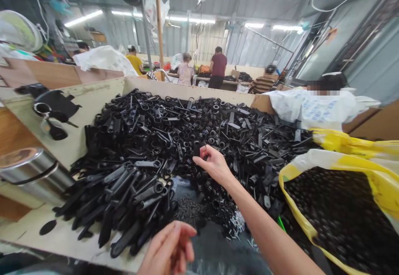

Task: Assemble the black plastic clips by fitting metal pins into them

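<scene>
My right hand (213, 163) is over the middle of a large heap of black plastic parts (149, 117), thumb and fingers pinched on a small black part (197, 149). Nearer to me, at the bottom centre, my left hand (171, 248) has its fingers loosely curled; whether it holds anything is hidden. Between the hands are a pile of small dark pins (188, 208) and a scatter of silvery pins (238, 222). Long black handle-like parts (124, 221) lie in a pile to the left of my left hand.
A yellow and white sack (299, 160) of small black pieces stands at the right. At the left are a steel container (34, 173) and the bin's pale wall (71, 96). Several people work in the background; one (332, 86) is near the right edge.
</scene>
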The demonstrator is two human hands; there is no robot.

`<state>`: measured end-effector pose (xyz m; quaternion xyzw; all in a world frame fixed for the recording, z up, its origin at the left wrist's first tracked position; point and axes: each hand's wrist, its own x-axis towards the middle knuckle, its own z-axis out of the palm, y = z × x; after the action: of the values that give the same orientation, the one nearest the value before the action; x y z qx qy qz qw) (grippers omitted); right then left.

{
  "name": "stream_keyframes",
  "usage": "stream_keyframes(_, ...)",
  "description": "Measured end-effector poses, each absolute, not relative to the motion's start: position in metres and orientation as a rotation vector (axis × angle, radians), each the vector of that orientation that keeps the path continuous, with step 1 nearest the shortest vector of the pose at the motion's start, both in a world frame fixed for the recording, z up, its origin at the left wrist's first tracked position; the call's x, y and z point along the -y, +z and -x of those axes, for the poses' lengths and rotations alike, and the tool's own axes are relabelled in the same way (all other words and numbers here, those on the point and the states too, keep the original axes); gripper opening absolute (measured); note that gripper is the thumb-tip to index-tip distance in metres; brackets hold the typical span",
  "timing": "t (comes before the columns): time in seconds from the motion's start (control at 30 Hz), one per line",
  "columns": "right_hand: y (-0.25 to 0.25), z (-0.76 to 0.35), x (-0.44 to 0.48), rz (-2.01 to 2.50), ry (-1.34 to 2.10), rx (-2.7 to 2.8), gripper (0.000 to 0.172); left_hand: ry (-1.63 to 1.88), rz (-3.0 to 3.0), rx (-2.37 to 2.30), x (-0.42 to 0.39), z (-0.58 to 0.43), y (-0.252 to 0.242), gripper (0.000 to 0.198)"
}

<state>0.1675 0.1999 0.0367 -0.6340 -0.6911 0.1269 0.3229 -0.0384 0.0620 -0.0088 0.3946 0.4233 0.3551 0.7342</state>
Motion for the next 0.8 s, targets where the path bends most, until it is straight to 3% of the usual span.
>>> stream_keyframes(0.07, 0.031, -0.175, -0.157, 1.565, 0.344, 1.883, 0.013, 0.572, -0.529, -0.654, -0.067, 0.021, -0.013, 0.072)
stream_keyframes(0.13, 0.021, -0.179, -0.112, 1.334, 0.3, 2.103, 0.006, 0.493, -0.341, -0.516, -0.07, 0.007, -0.017, 0.072)
stream_keyframes(0.23, 0.012, -0.186, -0.055, 1.226, 0.185, 2.379, 0.009, 0.519, -0.253, -0.582, -0.067, -0.006, -0.023, 0.041)
stream_keyframes(0.33, 0.013, -0.199, -0.031, 1.244, 0.499, 2.428, 0.018, 0.578, -0.333, -0.758, -0.059, -0.009, -0.028, 0.026)
stream_keyframes(0.4, 0.014, -0.209, -0.034, 1.301, 0.623, 2.254, 0.019, 0.618, -0.468, -0.838, -0.056, -0.007, -0.029, 0.035)
stream_keyframes(0.53, -0.002, -0.218, -0.064, 1.669, 0.393, 2.029, 0.016, 0.645, -0.646, -0.898, -0.056, -0.001, -0.028, 0.054)
stream_keyframes(0.63, -0.017, -0.214, -0.083, 1.805, 0.373, 2.064, 0.006, 0.645, -0.638, -0.938, -0.055, 0.003, -0.026, 0.057)
stream_keyframes(0.8, -0.014, -0.215, -0.074, 1.762, 0.506, 1.957, 0.015, 0.685, -0.578, -0.952, -0.051, 0.007, -0.02, 0.054)
